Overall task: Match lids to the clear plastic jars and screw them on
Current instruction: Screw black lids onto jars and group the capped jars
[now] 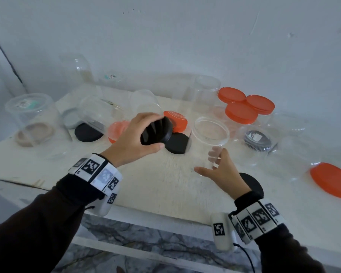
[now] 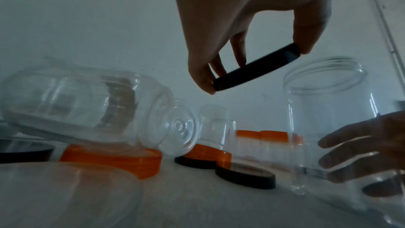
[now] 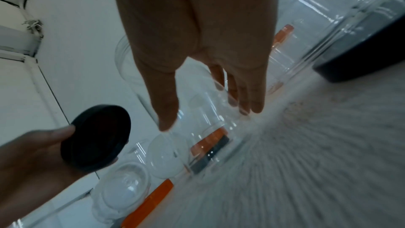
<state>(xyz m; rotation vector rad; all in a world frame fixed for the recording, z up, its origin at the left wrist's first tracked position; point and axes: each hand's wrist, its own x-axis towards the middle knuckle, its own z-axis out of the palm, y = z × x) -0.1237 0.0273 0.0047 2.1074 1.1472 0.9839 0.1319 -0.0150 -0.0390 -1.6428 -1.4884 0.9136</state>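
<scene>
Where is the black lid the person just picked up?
The black lid is in the left hand, held tilted above the table in the head view, just left of the open clear jar that the right hand steadies.

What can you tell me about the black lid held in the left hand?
The black lid is a round, shallow screw cap of matte dark plastic, with a flat top and a short side wall. The left hand grips it by the rim, thumb on one side, fingers opposite. It is tilted, in the air above the table, left of the open clear jar, not touching it.
</scene>
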